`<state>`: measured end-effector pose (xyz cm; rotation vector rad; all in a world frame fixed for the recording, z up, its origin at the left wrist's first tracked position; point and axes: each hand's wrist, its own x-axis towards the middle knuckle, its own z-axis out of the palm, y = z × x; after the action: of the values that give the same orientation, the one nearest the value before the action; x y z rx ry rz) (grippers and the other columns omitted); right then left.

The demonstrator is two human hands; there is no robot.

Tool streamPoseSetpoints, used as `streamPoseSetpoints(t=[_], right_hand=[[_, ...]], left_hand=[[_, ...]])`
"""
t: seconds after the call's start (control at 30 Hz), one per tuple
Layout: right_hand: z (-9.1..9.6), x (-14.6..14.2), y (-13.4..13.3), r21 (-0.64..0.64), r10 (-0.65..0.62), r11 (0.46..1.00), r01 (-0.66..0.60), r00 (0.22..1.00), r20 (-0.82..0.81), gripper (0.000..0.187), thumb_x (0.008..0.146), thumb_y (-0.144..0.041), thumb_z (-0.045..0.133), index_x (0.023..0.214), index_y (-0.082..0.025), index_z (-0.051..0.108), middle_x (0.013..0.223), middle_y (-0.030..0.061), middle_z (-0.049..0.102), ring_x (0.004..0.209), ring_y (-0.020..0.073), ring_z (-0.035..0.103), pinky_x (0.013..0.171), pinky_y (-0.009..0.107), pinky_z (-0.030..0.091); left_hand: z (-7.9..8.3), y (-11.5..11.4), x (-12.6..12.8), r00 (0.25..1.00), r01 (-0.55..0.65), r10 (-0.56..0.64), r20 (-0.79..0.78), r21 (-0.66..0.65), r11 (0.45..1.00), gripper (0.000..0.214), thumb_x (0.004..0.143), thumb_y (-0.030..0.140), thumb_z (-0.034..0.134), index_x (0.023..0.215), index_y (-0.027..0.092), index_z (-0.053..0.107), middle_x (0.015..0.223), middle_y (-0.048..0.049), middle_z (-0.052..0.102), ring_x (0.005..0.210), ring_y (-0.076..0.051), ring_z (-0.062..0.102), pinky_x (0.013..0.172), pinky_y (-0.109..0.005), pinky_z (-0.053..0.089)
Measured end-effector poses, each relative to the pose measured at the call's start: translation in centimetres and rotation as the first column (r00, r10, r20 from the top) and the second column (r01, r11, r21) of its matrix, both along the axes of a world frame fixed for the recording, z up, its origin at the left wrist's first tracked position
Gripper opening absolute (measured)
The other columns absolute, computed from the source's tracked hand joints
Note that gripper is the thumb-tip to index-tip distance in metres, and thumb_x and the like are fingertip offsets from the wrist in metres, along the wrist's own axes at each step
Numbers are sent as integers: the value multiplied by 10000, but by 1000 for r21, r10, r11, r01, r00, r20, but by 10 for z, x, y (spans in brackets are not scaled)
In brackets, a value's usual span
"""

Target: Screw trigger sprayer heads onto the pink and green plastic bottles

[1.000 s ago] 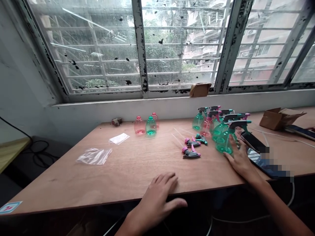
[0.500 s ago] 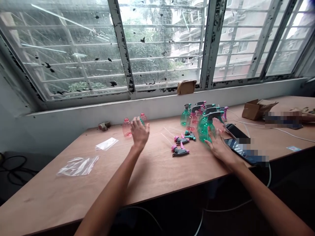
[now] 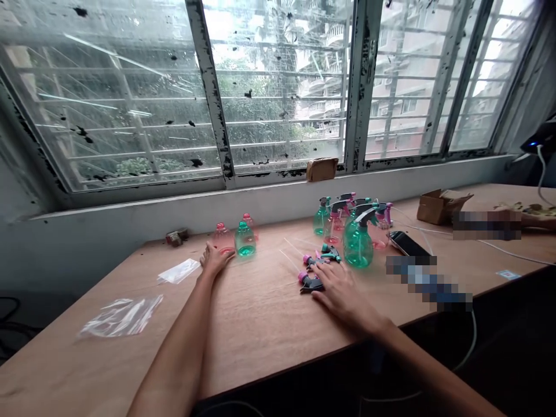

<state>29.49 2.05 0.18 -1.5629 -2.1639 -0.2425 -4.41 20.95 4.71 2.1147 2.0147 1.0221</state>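
Observation:
My left hand (image 3: 215, 262) is low at the front of a clear pink bottle (image 3: 222, 236) without a sprayer, fingers on its left side and thumb on its right. A green bottle (image 3: 245, 240) stands just right of it, and another pink bottle (image 3: 251, 225) is partly hidden behind. My right hand (image 3: 341, 289) lies with fingers stretched over the loose trigger sprayers: a pink-and-grey one (image 3: 310, 282) at its fingertips, a second pink-and-grey one (image 3: 308, 261) behind, and a teal-and-grey one (image 3: 331, 252). It holds none of them visibly.
Several assembled spray bottles (image 3: 358, 246) stand right of centre. A phone (image 3: 410, 244) lies beyond them, near a cardboard box (image 3: 438, 207). At left are a plastic bag (image 3: 124, 315), a white packet (image 3: 179, 271) and a tape roll (image 3: 176, 237). Another person's arm (image 3: 536, 219) reaches in at right.
My left hand has moved left and down, from in front of the green bottle to the pink one. My right hand has left the assembled green spray bottle and come left over the sprayers.

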Motion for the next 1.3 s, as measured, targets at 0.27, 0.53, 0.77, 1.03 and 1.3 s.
streamPoseSetpoints(t=[0.27,0.53,0.77,1.03,1.3], right_hand=[[11,-44,-2,-8,96,995,-95,991,88,359,970,-187,483,1328,-191,509,1146,110,690,1139,272,577,1115,541,248],[-20,-61,-11,8,-83,997,83,996,-16,405,976,-325,451,1362,-206,481,1200,165,618,1147,356,540,1024,563,347],[-25,-50,-11,-32,-50,998,48,997,-61,439,963,-339,438,1383,-212,431,1168,143,613,1121,342,544,1051,549,322],[-24,-48,-15,-38,-61,998,58,994,-90,405,966,-339,430,1330,-169,486,1135,148,627,1092,328,546,1049,516,326],[-21,-51,-17,-57,-79,996,73,991,-112,402,963,-237,445,1360,-204,495,1178,140,607,1126,299,529,1062,486,324]], left_hand=[[-4,-29,3,1000,-17,16,-22,-83,996,329,927,296,598,1228,169,556,1253,-94,595,1049,-254,627,872,-463,539],[-11,-161,31,931,358,-363,22,-240,903,635,637,490,803,1129,221,504,1151,-91,673,1117,-335,620,992,-474,441],[-18,-224,75,878,477,-466,110,-289,830,821,676,554,746,1349,259,381,1365,-172,543,1297,-401,462,1074,-679,215],[-34,-241,101,921,388,-387,48,-218,896,728,746,512,706,1307,191,371,1321,-190,525,1272,-373,476,1103,-701,83],[-42,-277,117,932,349,-362,-31,-203,915,752,761,479,652,1355,156,324,1331,-198,511,1329,-391,417,1138,-633,131]])
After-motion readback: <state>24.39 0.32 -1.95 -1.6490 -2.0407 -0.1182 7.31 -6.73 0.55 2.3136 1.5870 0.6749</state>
